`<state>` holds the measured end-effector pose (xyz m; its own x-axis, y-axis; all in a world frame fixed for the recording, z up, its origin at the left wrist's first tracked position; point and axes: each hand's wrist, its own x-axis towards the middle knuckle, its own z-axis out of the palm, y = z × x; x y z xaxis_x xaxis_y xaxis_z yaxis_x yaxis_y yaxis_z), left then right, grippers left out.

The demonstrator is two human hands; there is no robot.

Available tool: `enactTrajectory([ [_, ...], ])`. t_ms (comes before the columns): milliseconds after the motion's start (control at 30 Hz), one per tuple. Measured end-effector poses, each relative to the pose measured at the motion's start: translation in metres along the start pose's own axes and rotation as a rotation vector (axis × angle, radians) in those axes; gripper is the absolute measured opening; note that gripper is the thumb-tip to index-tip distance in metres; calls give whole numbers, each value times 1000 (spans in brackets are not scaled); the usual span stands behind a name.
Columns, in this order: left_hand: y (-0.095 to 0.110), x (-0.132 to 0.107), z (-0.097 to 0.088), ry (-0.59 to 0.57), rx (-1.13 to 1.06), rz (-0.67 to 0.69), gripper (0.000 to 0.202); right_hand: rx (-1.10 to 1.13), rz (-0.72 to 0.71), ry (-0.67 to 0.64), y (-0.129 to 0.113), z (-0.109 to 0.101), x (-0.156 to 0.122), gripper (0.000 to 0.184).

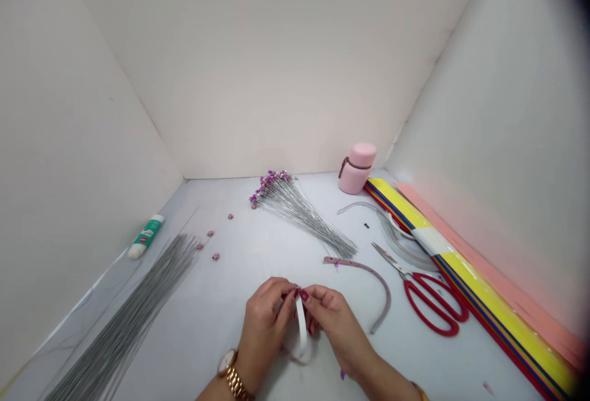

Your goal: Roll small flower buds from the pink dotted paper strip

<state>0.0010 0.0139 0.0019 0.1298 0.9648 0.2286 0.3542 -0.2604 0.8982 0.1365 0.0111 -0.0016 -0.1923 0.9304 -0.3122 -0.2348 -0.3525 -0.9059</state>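
Note:
My left hand [265, 318] and my right hand [329, 321] meet near the table's front, fingertips pinched together on a narrow white paper strip [302, 330] that loops down between them. A gold watch sits on my left wrist. Just beyond my hands a patterned grey strip [369, 275] lies curved on the table. Further back lies a bundle of wire stems tipped with small purple paper stars [295, 204].
A pile of bare grey wires [133, 315] lies at the left beside a glue tube [146, 236]. Red-handled scissors [424, 293], coloured paper strips [483, 290] and a pink bottle [357, 167] are at the right. Several loose small stars [215, 256] dot the table.

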Motion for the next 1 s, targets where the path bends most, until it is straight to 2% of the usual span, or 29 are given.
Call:
enactTrajectory([
  [200, -4, 1, -2, -82, 99, 135, 20, 54, -12, 14, -1, -2, 0, 24],
  [433, -6, 0, -2, -114, 106, 146, 22, 99, 13, 21, -1, -3, 2, 24],
  [533, -5, 0, -1, -109, 60, 96, 21, 97, 16, 34, -1, -3, 3, 23],
  [733, -3, 3, 2, -42, -84, -86, 16, 80, 9, 54, -2, -3, 3, 24],
  [1000, -1, 3, 8, 3, -232, -224, 9, 19, -11, 56, 2, -2, 2, 29],
])
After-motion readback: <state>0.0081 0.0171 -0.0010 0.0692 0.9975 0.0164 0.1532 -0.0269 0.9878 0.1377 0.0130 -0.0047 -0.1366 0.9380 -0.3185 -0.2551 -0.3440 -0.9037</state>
